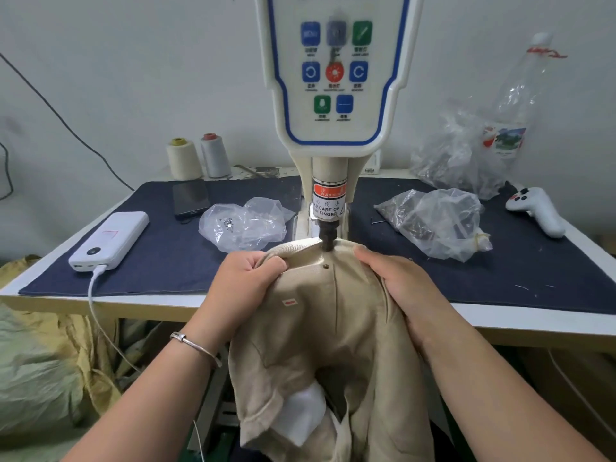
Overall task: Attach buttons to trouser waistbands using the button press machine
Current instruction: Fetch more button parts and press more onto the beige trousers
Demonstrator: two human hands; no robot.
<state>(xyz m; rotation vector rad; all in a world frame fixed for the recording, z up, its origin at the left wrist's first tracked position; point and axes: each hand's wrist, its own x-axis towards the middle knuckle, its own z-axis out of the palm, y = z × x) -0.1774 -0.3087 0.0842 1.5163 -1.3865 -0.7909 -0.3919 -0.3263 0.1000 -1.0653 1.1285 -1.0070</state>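
Trousers [320, 328] drape off the counter [160, 303] edge — left hand [246, 281] at nine o'clock pinches the waistband [300, 250], right hand [396, 285] at three grips it, stretching the cloth flat under the press head [327, 235], probably for an accurate strike.

matt beige twill cloth in the trousers [320, 315], finely ribbed, with a small dull metal button [326, 267] set in the waistband and a white lining cloth showing lower down. glossy cream plastic on the press machine [336, 95], blue-edged with smooth coloured keys, and dark metal in its punch [327, 236] above a matt navy denim-like mat [166, 248] on a smooth white table [533, 323] with a pale wood-look edge. thin crinkled clear plastic in the bags [245, 225], satin white plastic on the power bank [110, 240], a bright polished metal bangle [195, 345] at the left wrist.
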